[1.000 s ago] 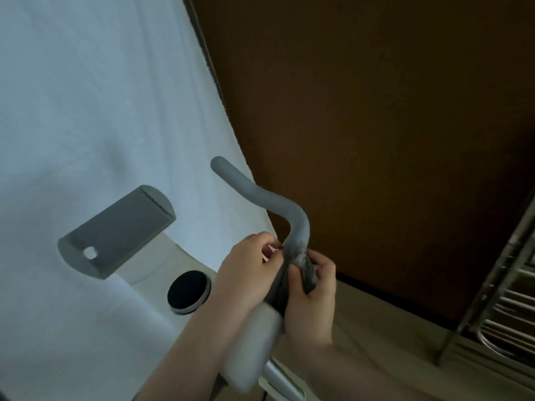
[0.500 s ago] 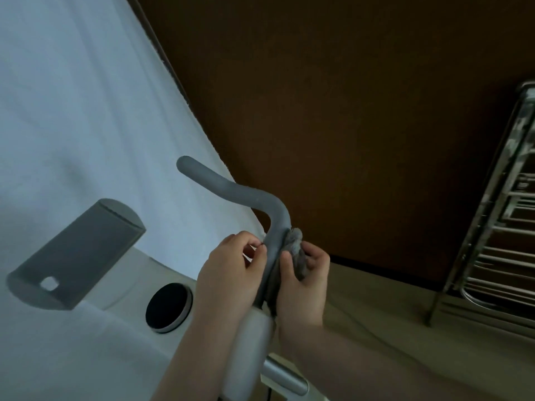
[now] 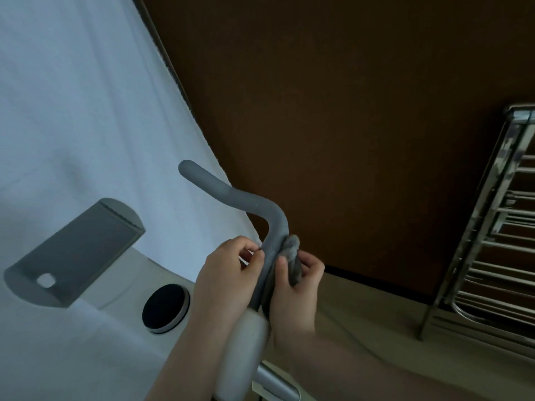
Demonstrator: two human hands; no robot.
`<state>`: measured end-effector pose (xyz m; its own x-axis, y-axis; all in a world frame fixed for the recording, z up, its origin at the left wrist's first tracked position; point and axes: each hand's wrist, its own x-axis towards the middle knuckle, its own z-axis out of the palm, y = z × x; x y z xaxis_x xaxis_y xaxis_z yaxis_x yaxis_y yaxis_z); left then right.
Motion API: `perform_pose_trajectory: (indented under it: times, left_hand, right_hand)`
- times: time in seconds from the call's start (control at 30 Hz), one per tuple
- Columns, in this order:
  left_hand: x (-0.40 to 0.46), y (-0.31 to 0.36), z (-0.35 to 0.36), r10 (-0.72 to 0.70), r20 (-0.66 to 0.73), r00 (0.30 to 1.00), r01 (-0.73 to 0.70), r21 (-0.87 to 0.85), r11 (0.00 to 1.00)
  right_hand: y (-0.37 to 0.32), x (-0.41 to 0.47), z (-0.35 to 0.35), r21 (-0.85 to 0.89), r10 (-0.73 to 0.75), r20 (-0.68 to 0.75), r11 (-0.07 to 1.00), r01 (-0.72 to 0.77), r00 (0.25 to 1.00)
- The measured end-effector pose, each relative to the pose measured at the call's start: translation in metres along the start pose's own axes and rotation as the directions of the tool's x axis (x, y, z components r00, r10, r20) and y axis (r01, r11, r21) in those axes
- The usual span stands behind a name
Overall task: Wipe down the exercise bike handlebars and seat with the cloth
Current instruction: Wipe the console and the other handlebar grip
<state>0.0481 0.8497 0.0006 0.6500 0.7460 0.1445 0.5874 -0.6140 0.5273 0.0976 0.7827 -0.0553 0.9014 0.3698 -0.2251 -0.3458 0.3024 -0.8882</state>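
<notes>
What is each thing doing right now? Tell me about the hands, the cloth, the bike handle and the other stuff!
left hand: fingers curled, pinching at the handlebar's left side.
right hand: grips the cloth against the handlebar.
cloth: bunched up, pressed on the handlebar's right side.
handlebar: bare above the hands, curved end free.
round black knob: untouched, on the bike body.
grey tablet holder: holds nothing.
metal rack: standing by the wall.

Both forearms are bare to the frame's lower edge; left hand [image 3: 228, 273] and right hand [image 3: 298, 287] wear nothing.
</notes>
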Motion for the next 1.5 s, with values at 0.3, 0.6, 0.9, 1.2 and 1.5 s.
perform_pose_trajectory:
  times: [0.3,0.6,0.9,1.2,1.5]
  left_hand:
    - [0.002,-0.002,0.0,-0.005,0.012,1.0,0.005,-0.021,1.0]
    - [0.005,-0.002,0.0,0.009,0.014,1.0,-0.008,-0.052,0.999]
    - [0.005,-0.001,0.0,0.002,0.027,1.0,-0.001,-0.053,0.999]
    - [0.004,0.0,0.001,0.0,0.022,1.0,0.001,-0.049,0.999]
    - [0.004,-0.001,0.001,0.003,0.007,1.0,-0.002,-0.05,0.999]
  right_hand:
    - [-0.002,0.008,0.002,-0.026,-0.037,0.012,0.999,0.037,0.999]
    - [-0.007,0.026,0.003,-0.094,-0.033,0.022,0.995,0.035,0.999]
    - [-0.021,0.046,0.005,-0.016,0.211,0.005,0.977,-0.211,0.977]
    - [-0.017,0.043,0.01,0.131,0.244,0.01,0.961,-0.243,0.97]
    - [0.001,0.034,-0.012,0.152,0.461,0.14,0.864,-0.479,0.876]
